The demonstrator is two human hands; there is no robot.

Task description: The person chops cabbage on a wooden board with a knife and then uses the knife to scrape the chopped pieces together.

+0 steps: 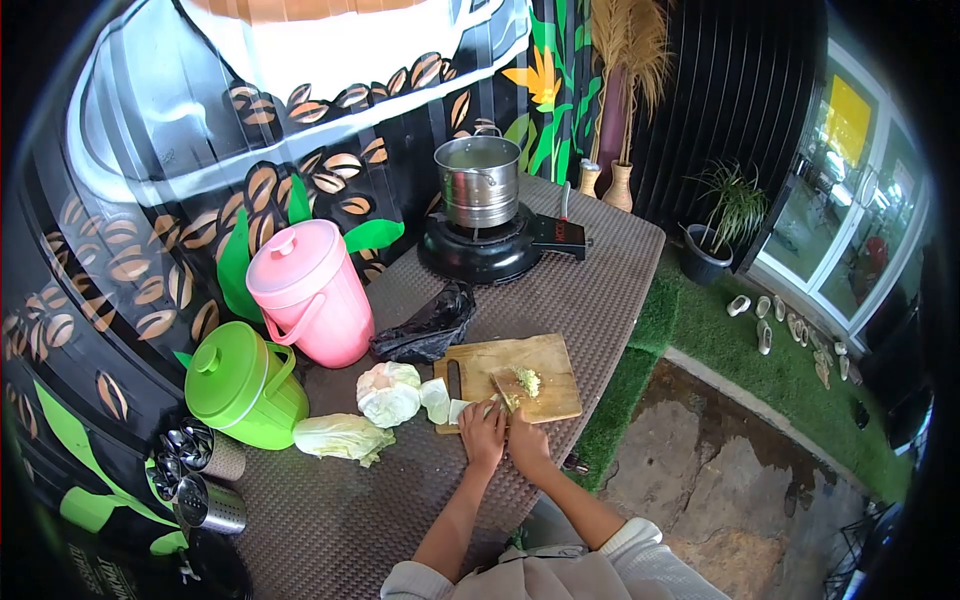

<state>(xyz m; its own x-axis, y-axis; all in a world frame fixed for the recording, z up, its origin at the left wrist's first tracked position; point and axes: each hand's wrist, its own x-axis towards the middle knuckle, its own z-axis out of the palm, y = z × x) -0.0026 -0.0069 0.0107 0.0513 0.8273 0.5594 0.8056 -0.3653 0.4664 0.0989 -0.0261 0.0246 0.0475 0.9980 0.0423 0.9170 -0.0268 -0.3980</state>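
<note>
A wooden cutting board lies on the brown woven-pattern table. My right hand is closed round the handle of a knife, its blade over the board. Beside it, my left hand presses with its fingers on a pale cabbage piece at the board's near edge; the fingers hide part of it. A small heap of chopped pale pieces rests on the board by the blade. Just left of the board are a cut cabbage piece, a cabbage head and a longer leafy cabbage.
A steel pot stands on a black portable stove at the back. A black plastic bag, a pink jug and a green jug stand along the wall side. Steel utensil holders are at the left.
</note>
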